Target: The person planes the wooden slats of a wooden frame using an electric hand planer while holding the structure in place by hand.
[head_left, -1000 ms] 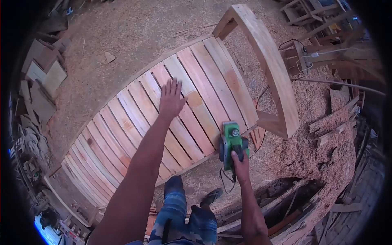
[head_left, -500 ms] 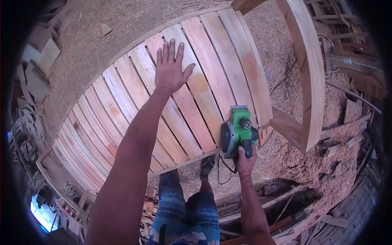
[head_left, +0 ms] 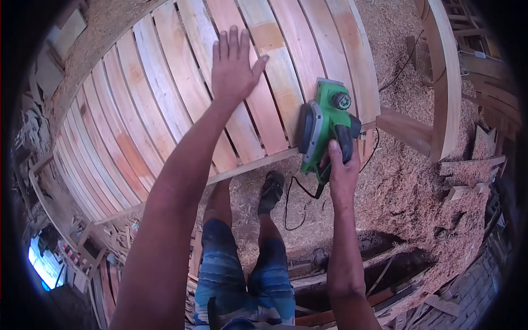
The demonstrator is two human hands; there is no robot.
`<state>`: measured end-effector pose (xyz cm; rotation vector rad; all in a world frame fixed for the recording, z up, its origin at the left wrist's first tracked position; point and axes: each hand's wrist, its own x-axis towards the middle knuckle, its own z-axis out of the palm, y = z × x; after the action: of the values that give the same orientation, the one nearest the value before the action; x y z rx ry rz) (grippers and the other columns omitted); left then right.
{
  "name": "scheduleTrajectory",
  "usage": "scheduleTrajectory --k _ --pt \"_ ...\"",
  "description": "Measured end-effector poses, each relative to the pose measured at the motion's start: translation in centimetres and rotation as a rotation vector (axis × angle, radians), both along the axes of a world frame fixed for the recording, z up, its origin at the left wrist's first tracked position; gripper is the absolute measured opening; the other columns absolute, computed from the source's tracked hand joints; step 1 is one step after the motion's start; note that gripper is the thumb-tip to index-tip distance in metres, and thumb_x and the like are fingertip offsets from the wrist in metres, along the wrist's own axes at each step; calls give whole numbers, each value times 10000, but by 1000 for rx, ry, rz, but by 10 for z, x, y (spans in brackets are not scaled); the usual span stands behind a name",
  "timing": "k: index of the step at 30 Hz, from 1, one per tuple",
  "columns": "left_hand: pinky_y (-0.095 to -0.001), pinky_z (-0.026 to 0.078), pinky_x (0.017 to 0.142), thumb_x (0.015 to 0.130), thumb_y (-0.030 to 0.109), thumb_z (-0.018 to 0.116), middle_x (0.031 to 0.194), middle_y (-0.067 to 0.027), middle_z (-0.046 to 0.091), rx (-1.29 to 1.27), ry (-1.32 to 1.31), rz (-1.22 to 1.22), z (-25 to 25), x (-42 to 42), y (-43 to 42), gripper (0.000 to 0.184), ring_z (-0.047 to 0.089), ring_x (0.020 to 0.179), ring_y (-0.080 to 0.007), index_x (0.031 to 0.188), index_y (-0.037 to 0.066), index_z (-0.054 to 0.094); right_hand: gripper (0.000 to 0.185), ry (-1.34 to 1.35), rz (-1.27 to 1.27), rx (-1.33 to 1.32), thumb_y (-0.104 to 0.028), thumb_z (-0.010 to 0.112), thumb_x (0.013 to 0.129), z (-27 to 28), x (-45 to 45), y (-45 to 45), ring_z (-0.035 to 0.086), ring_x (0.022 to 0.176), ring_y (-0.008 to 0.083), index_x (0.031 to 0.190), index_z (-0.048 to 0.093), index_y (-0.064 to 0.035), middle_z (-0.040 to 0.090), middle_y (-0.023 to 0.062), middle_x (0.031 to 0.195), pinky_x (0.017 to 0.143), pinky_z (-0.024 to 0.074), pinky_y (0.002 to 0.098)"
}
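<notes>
My left hand (head_left: 235, 71) lies flat on the slats of a wooden slatted panel (head_left: 170, 71), fingers stretched out and thumb apart. At the panel's near right edge, my right hand (head_left: 344, 168) is wrapped round the rear handle of a green electric hand planer (head_left: 333, 118). The planer's front rests over the last slats, and its back end overhangs the panel's near rail. A black power cord (head_left: 287, 206) hangs from its rear. Slats near the planer show darker orange patches. The planer's underside is hidden.
A wooden frame (head_left: 444, 82) of thick beams stands at the panel's right end. Wood shavings (head_left: 418, 203) cover the ground and pile up on the right. My foot (head_left: 271, 190) is beneath the near edge. Scrap boards (head_left: 69, 33) lean at the far left.
The view has shifted, so the panel sits higher and larger in the picture. My left hand stays flat on the slats, and my right hand still grips the planer at the near edge.
</notes>
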<state>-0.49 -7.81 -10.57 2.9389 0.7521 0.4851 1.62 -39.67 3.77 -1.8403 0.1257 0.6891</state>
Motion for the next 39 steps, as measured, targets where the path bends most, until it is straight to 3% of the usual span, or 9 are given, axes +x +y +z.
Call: scheduleTrajectory --k 1,7,11,17,25,32,38,39 --pt "-566 228 1341 1113 606 500 1746 -264 371 -41 20 -22 4 -14 -14 841 313 1631 -455 1674 -14 405 284 -42 65 -69 -313 660 1129 3 -6 -1 573 633 70 1240 626 -54 595 -18 787 571 455 263" --pt "-571 170 1366 1121 578 486 1788 -272 271 -223 185 -98 18 -102 -98 845 240 1665 -452 1715 -2 326 270 -18 -2 -107 -303 657 1129 23 -60 -31 561 625 67 1224 630 -51 587 -20 786 556 444 256" --pt "-563 162 1366 1092 568 540 1786 -292 252 -333 268 -185 27 -162 -143 883 203 1671 -469 1715 -13 309 307 43 -43 -145 -266 717 1091 46 -101 -47 535 667 54 1250 640 -14 602 -22 815 572 416 255" --pt "-546 196 1363 1043 565 611 1790 -214 304 -434 386 -354 41 -236 -164 898 251 1670 -410 1700 7 359 267 88 9 -174 -302 690 1104 61 -151 -62 532 630 72 1138 623 -46 572 -22 789 570 433 269" --pt "-520 199 1372 1053 580 587 1810 -109 310 -385 486 -529 44 -293 -125 854 262 1675 -341 1719 98 358 287 -19 156 -171 -311 729 1065 48 -188 -76 531 691 70 1102 628 -45 572 -23 813 611 442 277" --pt "-560 226 1360 1022 536 654 1802 -93 336 -363 461 -543 50 -290 -70 823 269 1667 -375 1701 137 418 337 -37 208 -229 -330 747 1049 46 -206 -81 567 717 83 1130 645 -19 604 -7 807 629 472 299" --pt "-575 221 1356 1043 520 647 1790 -116 350 -298 280 -382 48 -195 -55 808 273 1657 -414 1707 127 408 339 -55 172 -278 -320 753 1045 40 -215 -91 573 690 83 1130 662 -5 628 4 775 611 478 305" --pt "-573 221 1356 1051 524 639 1789 -117 350 -269 253 -373 43 -174 -53 802 273 1656 -414 1707 127 408 346 -13 143 -279 -304 770 1027 41 -215 -91 616 725 111 1153 676 4 665 36 806 651 509 329"
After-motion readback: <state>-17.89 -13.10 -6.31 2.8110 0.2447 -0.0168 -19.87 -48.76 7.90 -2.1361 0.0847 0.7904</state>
